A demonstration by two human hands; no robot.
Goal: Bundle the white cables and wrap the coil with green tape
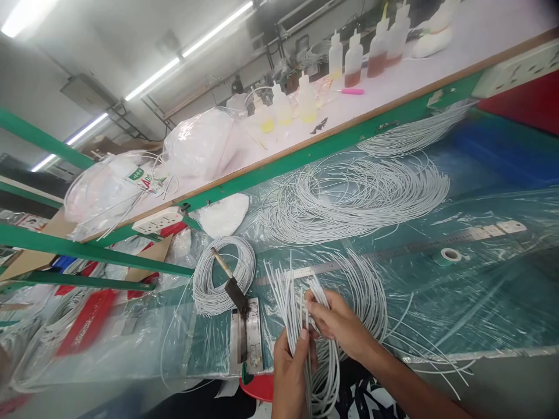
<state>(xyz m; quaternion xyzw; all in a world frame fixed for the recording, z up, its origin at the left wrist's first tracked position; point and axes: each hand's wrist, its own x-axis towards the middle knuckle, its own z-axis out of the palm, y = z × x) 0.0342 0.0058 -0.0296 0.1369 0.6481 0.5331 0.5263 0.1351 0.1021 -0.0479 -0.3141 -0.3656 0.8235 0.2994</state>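
A loose bundle of white cables (pixel 288 299) stands up out of my left hand (pixel 294 366), whose fingers and thumb wrap round it near the table's front edge. Close beside it, my right hand (pixel 334 320) pinches several cable ends at the bundle's right side; its fingertips are partly hidden among the strands. Below my hands the cables curve down past the edge. More white cables (pixel 371 297) fan out in a curve on the table just right of my right hand.
Left of my hands is a metal cutter (pixel 244 334) with a wooden-handled brush or hammer-like tool (pixel 231 285) on it, by a cable coil (pixel 201 285). Behind lie a large cable coil (pixel 371 198), a steel ruler (pixel 480 234) and a tape roll (pixel 449 256). Squeeze bottles (pixel 308 102) line the shelf.
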